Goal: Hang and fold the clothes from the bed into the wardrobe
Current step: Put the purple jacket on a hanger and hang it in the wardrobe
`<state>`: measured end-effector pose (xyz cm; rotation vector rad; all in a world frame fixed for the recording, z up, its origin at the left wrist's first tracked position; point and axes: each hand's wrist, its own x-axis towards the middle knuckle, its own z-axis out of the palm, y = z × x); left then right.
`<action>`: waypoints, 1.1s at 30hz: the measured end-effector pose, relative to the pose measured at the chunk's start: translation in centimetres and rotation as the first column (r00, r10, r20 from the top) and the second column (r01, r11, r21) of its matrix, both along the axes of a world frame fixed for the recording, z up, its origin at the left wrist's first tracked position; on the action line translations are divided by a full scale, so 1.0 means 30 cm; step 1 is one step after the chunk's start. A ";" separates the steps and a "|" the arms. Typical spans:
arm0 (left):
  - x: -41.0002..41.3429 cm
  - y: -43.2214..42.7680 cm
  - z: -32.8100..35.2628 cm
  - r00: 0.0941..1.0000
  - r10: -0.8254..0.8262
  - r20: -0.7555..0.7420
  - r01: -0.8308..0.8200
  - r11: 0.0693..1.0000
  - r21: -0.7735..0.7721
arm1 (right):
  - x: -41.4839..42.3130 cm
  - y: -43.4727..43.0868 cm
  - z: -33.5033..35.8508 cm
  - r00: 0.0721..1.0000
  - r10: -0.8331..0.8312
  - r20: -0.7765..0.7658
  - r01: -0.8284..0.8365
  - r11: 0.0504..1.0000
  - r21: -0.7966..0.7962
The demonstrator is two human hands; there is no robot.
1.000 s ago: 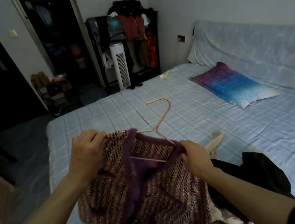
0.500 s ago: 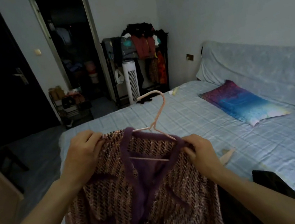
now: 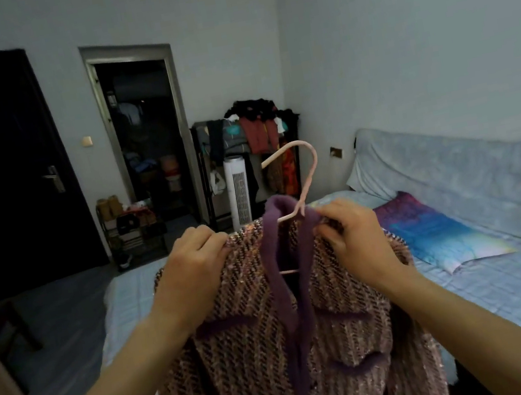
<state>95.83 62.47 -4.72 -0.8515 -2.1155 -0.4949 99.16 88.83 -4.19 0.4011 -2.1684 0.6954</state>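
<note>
The left hand and right hand pinch the cardigan on a hanger over the bed edge, with floor at nine o'clock and a clothes rack at twelve.

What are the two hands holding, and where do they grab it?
The cardigan on the pink hanger: the left hand grips one shoulder, the right hand the other.

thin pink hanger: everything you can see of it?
The thin pink clothes hanger looks like plastic or coated wire. Its open hook curls left above a neck leaning right. A shoulder stub and the crossbar show in the neckline, the rest is hidden inside the pink-brown woven cardigan with purple trim it carries. It is held upright over the light blue bed. The left hand and right hand grip the cardigan's shoulders; bare contact with the hanger isn't visible.
</note>
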 end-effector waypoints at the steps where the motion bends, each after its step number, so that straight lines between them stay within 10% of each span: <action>1: 0.002 0.015 0.003 1.000 -0.012 0.003 0.012 1.000 0.009 | 0.007 0.003 0.016 1.000 0.000 -0.013 0.000 1.000 0.015; 33: 0.116 0.095 0.003 0.985 0.042 -0.166 -0.034 0.998 0.046 | 0.168 -0.058 0.029 0.992 -0.105 0.074 0.089 0.978 0.191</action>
